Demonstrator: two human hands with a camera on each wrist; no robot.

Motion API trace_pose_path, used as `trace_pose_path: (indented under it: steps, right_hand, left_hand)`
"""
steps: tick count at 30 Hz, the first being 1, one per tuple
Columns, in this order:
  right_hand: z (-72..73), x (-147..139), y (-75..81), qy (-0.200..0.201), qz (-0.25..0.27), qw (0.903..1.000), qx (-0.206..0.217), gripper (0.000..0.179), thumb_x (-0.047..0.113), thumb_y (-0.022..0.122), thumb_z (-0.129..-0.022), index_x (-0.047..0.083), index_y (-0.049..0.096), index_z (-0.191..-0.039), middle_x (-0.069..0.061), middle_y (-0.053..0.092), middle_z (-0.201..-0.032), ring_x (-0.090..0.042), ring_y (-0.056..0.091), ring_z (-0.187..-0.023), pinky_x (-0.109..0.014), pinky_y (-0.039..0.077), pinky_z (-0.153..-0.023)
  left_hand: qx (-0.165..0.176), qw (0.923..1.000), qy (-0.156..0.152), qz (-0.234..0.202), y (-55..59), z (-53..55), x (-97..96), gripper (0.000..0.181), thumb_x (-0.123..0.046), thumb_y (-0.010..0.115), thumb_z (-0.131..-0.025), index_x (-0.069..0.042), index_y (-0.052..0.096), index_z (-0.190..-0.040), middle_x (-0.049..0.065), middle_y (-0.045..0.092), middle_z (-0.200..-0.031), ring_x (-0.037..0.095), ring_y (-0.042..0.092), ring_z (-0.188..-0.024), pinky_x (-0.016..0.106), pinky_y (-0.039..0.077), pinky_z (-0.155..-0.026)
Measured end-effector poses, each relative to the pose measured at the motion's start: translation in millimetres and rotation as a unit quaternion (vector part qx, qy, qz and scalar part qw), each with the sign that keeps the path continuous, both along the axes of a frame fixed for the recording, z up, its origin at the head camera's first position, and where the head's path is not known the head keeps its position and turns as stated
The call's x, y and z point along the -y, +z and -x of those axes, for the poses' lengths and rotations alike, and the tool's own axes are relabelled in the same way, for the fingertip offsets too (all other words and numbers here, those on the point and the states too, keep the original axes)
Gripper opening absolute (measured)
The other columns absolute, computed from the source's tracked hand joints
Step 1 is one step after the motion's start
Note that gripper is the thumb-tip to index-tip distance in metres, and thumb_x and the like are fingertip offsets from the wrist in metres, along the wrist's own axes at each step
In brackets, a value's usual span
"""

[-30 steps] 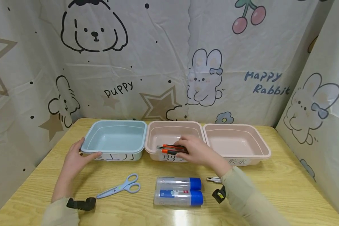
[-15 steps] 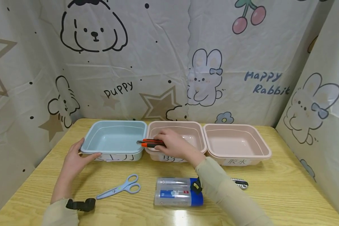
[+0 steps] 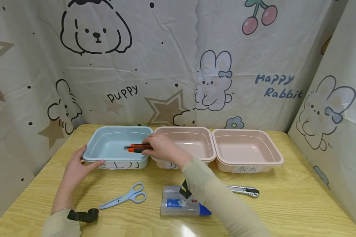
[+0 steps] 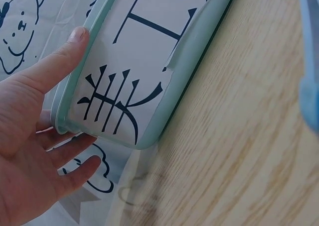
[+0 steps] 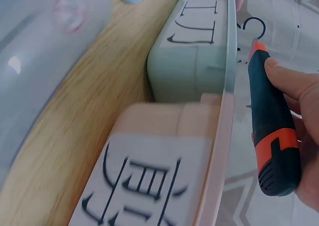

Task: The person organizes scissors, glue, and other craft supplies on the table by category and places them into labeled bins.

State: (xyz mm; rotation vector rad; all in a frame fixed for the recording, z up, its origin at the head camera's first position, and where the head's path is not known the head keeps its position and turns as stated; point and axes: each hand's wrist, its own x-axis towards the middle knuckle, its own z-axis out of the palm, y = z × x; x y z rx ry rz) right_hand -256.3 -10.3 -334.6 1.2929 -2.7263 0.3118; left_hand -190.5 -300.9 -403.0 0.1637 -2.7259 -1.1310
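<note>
My right hand (image 3: 161, 147) holds two black-and-orange utility knives (image 3: 136, 149) over the right part of the light blue bin (image 3: 90, 149), their tips pointing left. In the right wrist view one utility knife (image 5: 271, 119) shows plainly, with my thumb along its side; the other is mostly hidden. My left hand (image 3: 77, 169) grips the blue bin's front left corner. In the left wrist view its thumb (image 4: 77, 37) lies on the rim and the other fingers reach round the side, beside a white label (image 4: 112, 99) with black characters.
Two pink bins, a middle one (image 3: 182, 129) and a right one (image 3: 240, 131), stand beside the blue bin. In front lie blue scissors (image 3: 127, 197), two clear glue bottles (image 3: 181, 210) with blue caps, partly behind my right arm, and a silver utility knife (image 3: 247, 191).
My right hand has carried the utility knives leftward from over the middle pink bin to over the blue bin. The left hand has kept its place at the corner.
</note>
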Motion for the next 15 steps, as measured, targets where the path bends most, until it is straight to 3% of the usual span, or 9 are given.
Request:
trace_pose_path:
  steps: [8, 15]
  right_hand:
    - [3.9, 31, 1.7, -0.004, -0.031, 0.9989, 0.036, 0.025, 0.034, 0.059, -0.088, 0.017, 0.067, -0.103, 0.005, 0.059, -0.089, -0.009, 0.047, -0.075, -0.018, 0.037, -0.065]
    - [9.0, 53, -0.8, -0.010, -0.063, 0.9968, 0.049, 0.024, 0.030, 0.059, -0.085, 0.016, 0.067, -0.103, 0.005, 0.060, -0.088, -0.008, 0.049, -0.077, -0.018, 0.041, -0.071]
  left_hand:
    - [-0.003, 1.0000, -0.004, -0.004, 0.0, -0.7, -0.9, 0.100, -0.043, 0.068, -0.078, 0.002, 0.009, -0.144, 0.033, 0.018, -0.142, 0.049, 0.033, -0.117, 0.059, 0.036, -0.092]
    - [-0.002, 1.0000, 0.000, -0.007, 0.0, -1.5, -1.5, 0.100, -0.042, 0.068, -0.078, 0.002, 0.008, -0.144, 0.033, 0.017, -0.142, 0.050, 0.033, -0.118, 0.059, 0.035, -0.093]
